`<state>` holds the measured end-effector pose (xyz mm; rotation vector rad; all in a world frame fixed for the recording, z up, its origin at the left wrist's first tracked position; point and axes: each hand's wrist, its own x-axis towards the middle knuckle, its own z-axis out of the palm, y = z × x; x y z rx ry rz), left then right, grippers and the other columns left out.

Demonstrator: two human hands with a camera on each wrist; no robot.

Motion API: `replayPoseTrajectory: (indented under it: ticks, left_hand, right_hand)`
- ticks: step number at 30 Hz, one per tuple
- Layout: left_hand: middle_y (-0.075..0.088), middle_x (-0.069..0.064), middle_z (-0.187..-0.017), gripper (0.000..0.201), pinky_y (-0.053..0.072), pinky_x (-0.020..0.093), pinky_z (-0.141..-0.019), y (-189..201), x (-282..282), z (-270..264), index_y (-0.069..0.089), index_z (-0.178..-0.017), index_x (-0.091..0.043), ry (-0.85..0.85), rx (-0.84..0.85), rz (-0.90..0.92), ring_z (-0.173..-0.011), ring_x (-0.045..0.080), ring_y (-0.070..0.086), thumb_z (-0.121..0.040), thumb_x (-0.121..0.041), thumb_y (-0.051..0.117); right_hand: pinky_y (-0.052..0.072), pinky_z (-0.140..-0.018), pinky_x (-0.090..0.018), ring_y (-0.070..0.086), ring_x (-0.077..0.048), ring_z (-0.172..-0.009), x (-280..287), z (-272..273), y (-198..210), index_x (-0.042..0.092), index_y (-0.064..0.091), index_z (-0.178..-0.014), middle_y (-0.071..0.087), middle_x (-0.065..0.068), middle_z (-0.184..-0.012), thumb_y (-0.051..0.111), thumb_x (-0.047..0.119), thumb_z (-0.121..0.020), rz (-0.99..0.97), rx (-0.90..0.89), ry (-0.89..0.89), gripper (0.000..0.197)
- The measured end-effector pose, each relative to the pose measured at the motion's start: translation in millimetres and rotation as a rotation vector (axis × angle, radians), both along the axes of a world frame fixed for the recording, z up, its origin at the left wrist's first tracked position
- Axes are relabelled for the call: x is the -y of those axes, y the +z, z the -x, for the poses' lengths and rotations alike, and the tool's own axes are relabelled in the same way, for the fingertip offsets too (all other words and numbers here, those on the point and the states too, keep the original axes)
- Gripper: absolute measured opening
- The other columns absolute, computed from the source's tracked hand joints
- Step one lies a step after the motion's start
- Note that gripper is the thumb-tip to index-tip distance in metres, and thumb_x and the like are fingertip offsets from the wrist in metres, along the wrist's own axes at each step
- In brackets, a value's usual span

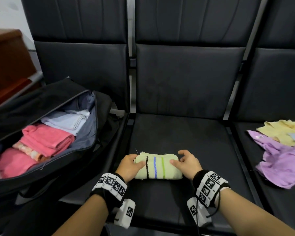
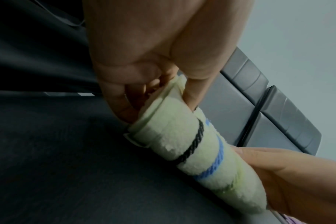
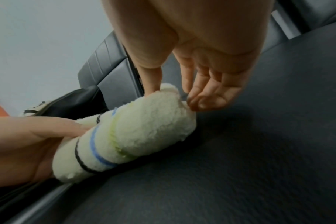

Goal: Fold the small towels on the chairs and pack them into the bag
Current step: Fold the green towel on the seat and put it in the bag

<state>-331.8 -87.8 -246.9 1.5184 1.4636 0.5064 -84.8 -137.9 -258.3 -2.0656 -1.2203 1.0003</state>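
Left grip: left hand [image 1: 129,166] pinches the near-left end of the folded pale-green terry towel with black, blue and green stripes [image 1: 158,167], thumb on top and fingers [image 2: 123,106] curled under the layered edge.
Right grip: right hand [image 1: 187,163] has its thumb pressed on the towel's right end; the other fingers [image 3: 203,98] hang loosely bent just beside the fold, not closed on it.
Towel place: lower centre of the head view, lying on the black padded middle chair seat [image 1: 186,133], toward its front edge.
Bag: black soft zip-top travel bag [image 1: 85,150] at the left of the frame, flap open, resting on the neighbouring seat.
Done so far: folded pink towels [image 1: 48,140], a white folded towel [image 1: 66,120] and a patterned orange piece between the pink ones lie stacked inside; the striped one looks fully folded into a thick block.
Left to do: I'd judge this bundle is ready to lift across into the bag; a crumpled lilac cloth [image 1: 283,160] and a pale-yellow cloth [image 1: 283,132] at the right edge are unfolded.
Materials: fluffy looped pile, frayed threads at the far corners, rounded fold edges; corded stripes stand raised; seat is smooth, faintly grained leatherette.
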Motion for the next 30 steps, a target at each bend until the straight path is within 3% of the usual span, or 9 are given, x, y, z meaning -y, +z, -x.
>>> replayPoseTrajectory:
  ticks: [6,9,11,15,19,22,25,27,30]
  left_hand:
    - [0.072,0.005,-0.092,0.020,0.056,0.038,-0.084,-14.1,-0.2,-2.2,0.069,-0.099,-0.013,0.065,-0.037,-0.011,-0.090,0.022,0.069,-0.089,-0.030,0.070]
    - [0.071,0.002,-0.091,0.023,0.054,0.031,-0.075,-17.9,0.6,-2.4,0.067,-0.101,-0.015,0.093,-0.060,-0.014,-0.085,0.019,0.067,-0.087,-0.032,0.072]
    - [0.066,-0.002,-0.085,0.021,0.047,0.024,-0.064,-18.2,3.6,-2.0,0.066,-0.097,-0.019,0.122,-0.083,-0.016,-0.076,0.013,0.061,-0.085,-0.035,0.074]
    - [0.060,-0.003,-0.076,0.019,0.051,0.032,-0.068,-16.9,11.2,0.0,0.064,-0.087,-0.018,0.077,-0.095,0.013,-0.070,0.014,0.057,-0.083,-0.034,0.075]
    - [0.066,0.001,-0.093,0.016,0.058,0.037,-0.078,-1.8,20.5,-1.2,0.060,-0.093,-0.023,0.018,-0.154,0.043,-0.087,0.020,0.066,-0.083,-0.030,0.070]
    - [0.051,-0.006,-0.124,0.052,0.044,0.029,-0.100,19.8,23.0,-5.7,0.049,-0.124,-0.034,-0.141,-0.302,-0.106,-0.117,0.019,0.049,-0.075,-0.035,0.065]
    - [0.034,-0.008,-0.147,0.096,0.030,0.026,-0.112,51.3,25.3,-11.2,0.030,-0.148,-0.034,-0.325,-0.180,-0.185,-0.136,0.015,0.031,-0.062,-0.038,0.073]
    - [0.041,-0.012,-0.142,0.102,0.037,0.030,-0.113,69.5,29.5,-12.5,0.037,-0.144,-0.036,-0.364,-0.043,-0.165,-0.133,0.009,0.039,-0.054,-0.039,0.083]
    - [0.066,-0.007,-0.109,0.065,0.056,0.042,-0.089,86.5,36.7,-8.4,0.061,-0.110,-0.031,-0.334,0.108,-0.226,-0.100,0.009,0.065,-0.052,-0.033,0.088]
  right_hand:
    - [0.042,-0.107,-0.030,0.055,-0.016,-0.125,-2.3,-6.4,-2.9,0.025,0.039,-0.149,0.058,0.003,-0.135,0.075,0.047,-0.081,0.119,-0.081,0.175,0.081]
    - [0.049,-0.100,-0.037,0.064,-0.017,-0.111,-2.8,-4.4,-1.5,0.022,0.063,-0.119,0.069,0.004,-0.114,0.076,0.039,-0.083,0.112,-0.086,0.208,0.042]
    - [0.053,-0.092,-0.037,0.066,-0.019,-0.101,-2.5,-2.4,1.4,0.019,0.064,-0.102,0.070,0.001,-0.102,0.076,0.036,-0.083,0.114,-0.089,0.213,0.028]
    - [0.051,-0.082,-0.034,0.065,-0.020,-0.092,1.6,0.0,9.1,0.012,0.062,-0.096,0.067,-0.003,-0.094,0.078,0.031,-0.082,0.111,-0.089,0.222,0.028]
    - [0.049,-0.070,-0.032,0.060,-0.013,-0.073,9.5,2.4,27.1,0.015,0.058,-0.084,0.062,0.002,-0.079,0.084,0.025,-0.074,0.009,-0.114,0.225,0.030]
    - [0.047,-0.066,-0.032,0.055,-0.009,-0.068,9.5,11.9,58.7,0.019,0.058,-0.079,0.060,0.005,-0.073,0.087,0.033,-0.061,-0.113,-0.048,0.292,0.037]
    - [0.049,-0.067,-0.029,0.058,-0.006,-0.071,8.2,28.6,99.3,0.029,0.059,-0.080,0.064,0.007,-0.076,0.082,0.046,-0.054,-0.213,0.092,0.423,0.039]
    - [0.052,-0.070,-0.030,0.061,-0.006,-0.078,9.3,42.0,125.5,0.033,0.059,-0.085,0.067,0.007,-0.083,0.081,0.045,-0.056,-0.252,0.160,0.502,0.038]
    - [0.055,-0.075,-0.034,0.061,-0.005,-0.084,13.2,59.3,158.4,0.038,0.060,-0.095,0.066,0.012,-0.089,0.079,0.042,-0.063,-0.289,0.261,0.614,0.037]
